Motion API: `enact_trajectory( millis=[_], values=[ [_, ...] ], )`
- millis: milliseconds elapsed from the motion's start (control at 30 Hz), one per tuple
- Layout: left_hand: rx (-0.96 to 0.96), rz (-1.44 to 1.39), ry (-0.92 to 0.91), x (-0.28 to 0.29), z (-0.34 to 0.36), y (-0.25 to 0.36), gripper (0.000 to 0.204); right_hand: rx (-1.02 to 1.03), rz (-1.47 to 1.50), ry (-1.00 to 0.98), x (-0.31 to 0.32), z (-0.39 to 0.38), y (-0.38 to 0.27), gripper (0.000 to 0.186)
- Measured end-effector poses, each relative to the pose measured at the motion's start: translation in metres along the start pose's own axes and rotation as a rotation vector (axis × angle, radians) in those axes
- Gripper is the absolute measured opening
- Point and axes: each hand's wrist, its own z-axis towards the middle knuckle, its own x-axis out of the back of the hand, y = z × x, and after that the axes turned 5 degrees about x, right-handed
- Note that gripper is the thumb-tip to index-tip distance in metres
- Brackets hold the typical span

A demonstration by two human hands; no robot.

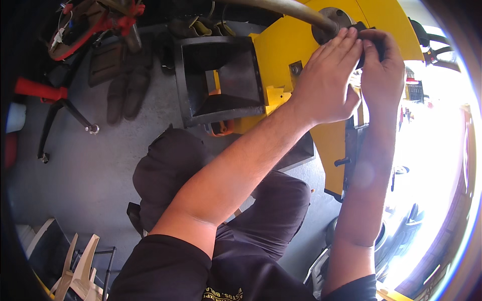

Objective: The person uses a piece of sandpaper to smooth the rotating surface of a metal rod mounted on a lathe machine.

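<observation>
At the upper right, both my hands are at a yellow machine [283, 45]. My left hand [326, 83] is open, with its fingers stretched out side by side. Its fingertips reach a dark part next to a round metal flange [334, 22], where a long tan-grey bar [286, 6] ends. Beside it my right hand [384, 75] has its fingers curled over that dark part, thumb pointing up. The hands mostly hide what the right one grips, so its kind does not show. Below my left hand, a small bolted plate [296, 67] is fixed on the yellow panel.
A square black hopper [183, 85] juts from the machine, left of my arm. Red-framed equipment [45, 90] on wheeled legs and dark shoes [128, 95] stand on the grey floor at left. Beige chair legs [83, 271] show lower left. Strong glare washes out the right.
</observation>
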Motion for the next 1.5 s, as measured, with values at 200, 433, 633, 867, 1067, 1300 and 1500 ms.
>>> enact_trajectory(
  millis=[200, 433, 633, 867, 1067, 1300, 1500],
  values=[
    [0.033, -0.020, 0.013, 0.002, -0.007, -0.001, 0.076, 0.092, 0.004, -0.045, 0.001, 0.002, 0.007, 0.016],
    [0.069, -0.049, -0.078, 0.010, -0.016, -0.006, 0.085, 0.113, -0.009, -0.028, -0.007, 0.001, 0.007, 0.018],
    [0.079, -0.080, -0.168, 0.017, -0.014, -0.006, 0.088, 0.165, -0.177, -0.024, -0.007, -0.002, 0.000, 0.018],
    [0.012, 0.004, -0.187, 0.021, -0.005, -0.004, 0.089, 0.107, -0.049, 0.082, -0.012, -0.005, 0.003, 0.017],
    [0.026, -0.070, -0.202, 0.026, 0.003, 0.002, 0.089, -0.044, 0.079, 0.036, -0.005, 0.000, -0.009, 0.016],
    [0.039, -0.129, -0.205, 0.021, 0.004, 0.009, 0.092, -0.017, 0.022, 0.040, -0.002, -0.002, -0.008, 0.016],
    [0.064, -0.082, -0.153, 0.014, -0.010, 0.002, 0.090, 0.049, -0.062, 0.001, -0.002, 0.003, -0.005, 0.016]
  ],
)
